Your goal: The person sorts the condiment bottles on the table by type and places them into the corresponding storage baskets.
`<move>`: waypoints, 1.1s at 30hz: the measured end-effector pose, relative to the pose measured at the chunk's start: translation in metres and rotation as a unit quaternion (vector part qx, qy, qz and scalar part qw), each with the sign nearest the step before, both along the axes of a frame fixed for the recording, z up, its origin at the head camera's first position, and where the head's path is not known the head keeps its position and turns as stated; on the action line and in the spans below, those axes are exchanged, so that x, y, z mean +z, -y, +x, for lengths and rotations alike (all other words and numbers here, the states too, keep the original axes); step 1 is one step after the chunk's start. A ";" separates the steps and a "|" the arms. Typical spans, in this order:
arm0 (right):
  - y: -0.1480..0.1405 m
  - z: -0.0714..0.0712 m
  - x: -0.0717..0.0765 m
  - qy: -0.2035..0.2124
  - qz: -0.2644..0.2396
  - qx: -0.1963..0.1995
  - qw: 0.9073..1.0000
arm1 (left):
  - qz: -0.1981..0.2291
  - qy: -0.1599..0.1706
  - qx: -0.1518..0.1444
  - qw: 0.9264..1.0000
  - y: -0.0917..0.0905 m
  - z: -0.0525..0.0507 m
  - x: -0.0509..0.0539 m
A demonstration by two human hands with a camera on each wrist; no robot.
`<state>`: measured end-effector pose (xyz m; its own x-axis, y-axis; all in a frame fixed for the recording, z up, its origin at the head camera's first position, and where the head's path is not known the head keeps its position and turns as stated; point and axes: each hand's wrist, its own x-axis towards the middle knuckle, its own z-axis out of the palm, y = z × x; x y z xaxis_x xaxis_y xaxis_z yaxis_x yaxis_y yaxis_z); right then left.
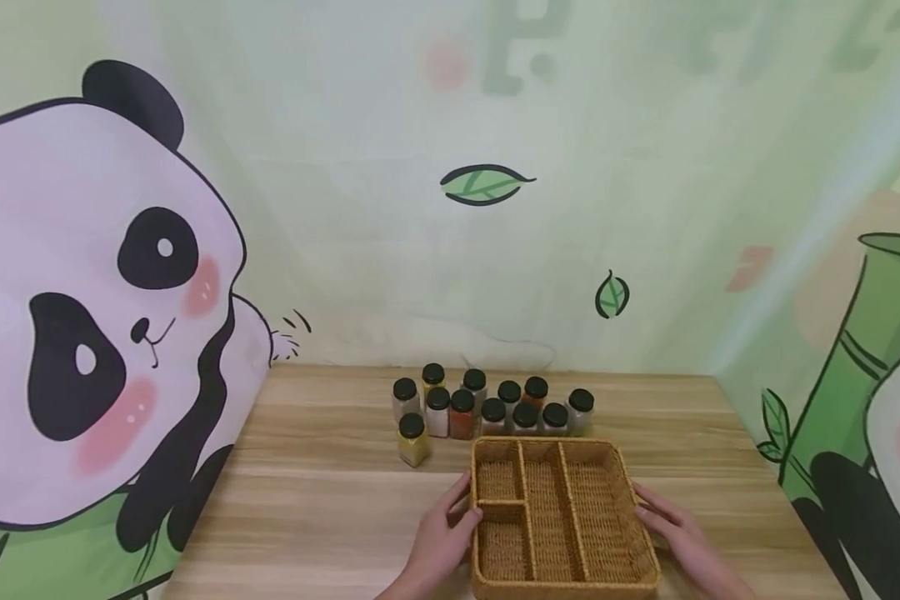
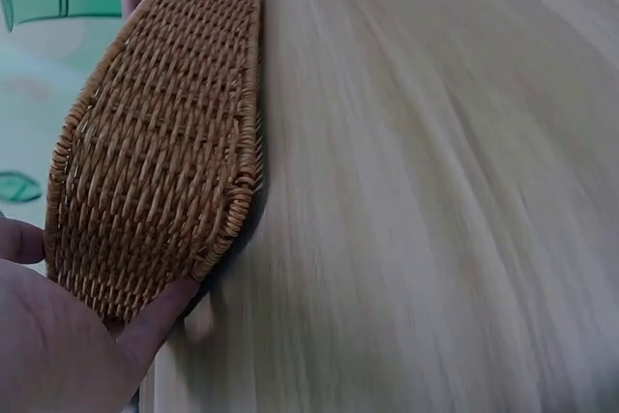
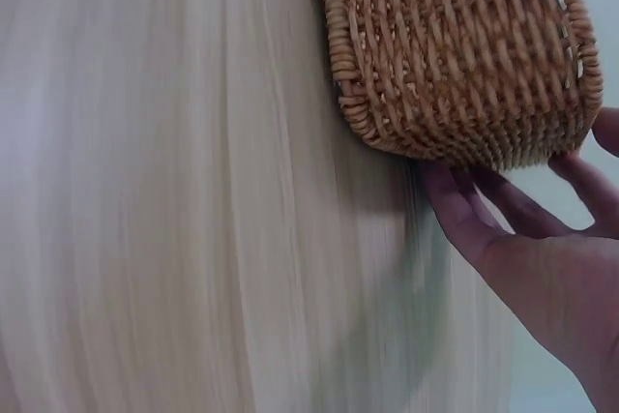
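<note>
A brown woven basket (image 1: 570, 590) with several compartments, two small ones at its left and two long ones beside them, sits at the table's front. Nothing lies in the compartments. My left hand (image 1: 442, 537) holds its left side, thumb at the rim; the left wrist view shows the fingers against the woven wall (image 2: 155, 142). On the opposite side my right hand (image 1: 678, 537) grips the basket, and its fingertips touch the lower wall in the right wrist view. Just behind the basket stand several black-capped spice jars (image 1: 462, 417).
One jar with yellow contents (image 1: 413, 446) stands nearer than the others, left of the basket's back corner. The wood-grain table (image 1: 330, 500) ends at a backdrop (image 1: 390, 250) printed with pandas, leaves and bamboo.
</note>
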<state>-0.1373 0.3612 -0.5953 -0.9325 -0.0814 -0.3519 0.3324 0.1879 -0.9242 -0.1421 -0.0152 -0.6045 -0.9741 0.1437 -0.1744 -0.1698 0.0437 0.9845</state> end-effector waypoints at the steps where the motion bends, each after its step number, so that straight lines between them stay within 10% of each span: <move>1: 0.008 0.000 0.000 0.000 -0.004 0.001 1.000 | -0.001 0.000 0.002 1.000 0.007 0.000 0.001; 12: 0.061 -0.006 -0.001 -0.021 -0.058 0.029 0.998 | -0.098 -0.055 0.026 0.993 0.065 -0.015 -0.003; 20: 0.087 -0.007 -0.006 -0.023 -0.050 -0.021 0.998 | -0.049 -0.030 0.027 0.998 0.083 -0.018 -0.001; 33: 0.080 -0.008 -0.016 -0.015 -0.041 0.005 0.999 | -0.042 -0.026 -0.020 0.999 0.091 -0.025 -0.013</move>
<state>-0.1451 0.2807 -0.6113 -0.9414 -0.1187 -0.3156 0.3028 0.1140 -0.9462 -0.1666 -0.1060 -0.6170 -0.9761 0.1693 -0.1365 -0.1149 0.1317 0.9846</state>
